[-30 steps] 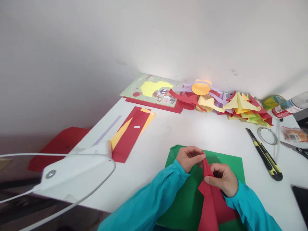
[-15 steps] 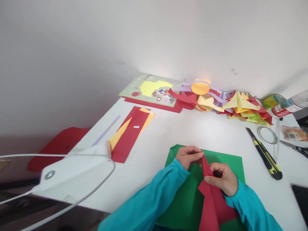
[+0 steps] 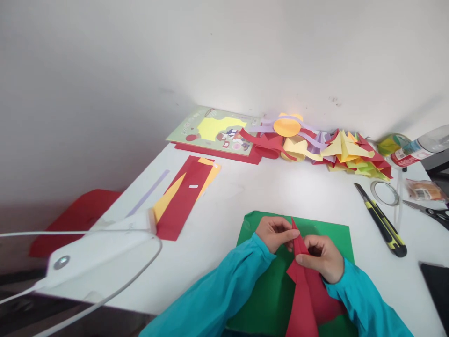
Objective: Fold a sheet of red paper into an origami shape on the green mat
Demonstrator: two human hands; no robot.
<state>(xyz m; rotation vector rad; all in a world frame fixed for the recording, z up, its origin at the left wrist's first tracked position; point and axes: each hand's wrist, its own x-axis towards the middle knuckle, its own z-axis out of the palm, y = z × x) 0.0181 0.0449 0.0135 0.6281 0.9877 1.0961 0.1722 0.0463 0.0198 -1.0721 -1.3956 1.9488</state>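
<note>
Both my hands pinch a folded sheet of red paper (image 3: 304, 299) that narrows to a sharp point at its far end. My left hand (image 3: 277, 234) grips it just below the tip, thumb and fingers closed on the left edge. Slightly nearer to me, my right hand (image 3: 322, 257) holds the right side, its thumb lying across the folded layers. Beneath the paper and hands lies a green board (image 3: 259, 285). A small folded flap juts out on the paper's left side. The fingertips behind the paper are hidden.
A utility knife (image 3: 382, 222), tape roll (image 3: 385, 193) and scissors (image 3: 430, 212) lie to the right. Paper planes (image 3: 345, 147), curled paper strips (image 3: 266, 145) and a picture book (image 3: 185, 130) line the wall. Red and yellow strips (image 3: 182, 201) and a white power strip (image 3: 98, 252) with cables are left.
My left hand has slid a little down the paper, so the red tip now shows above its fingers. My right hand keeps its pinch. The view has shifted slightly.
</note>
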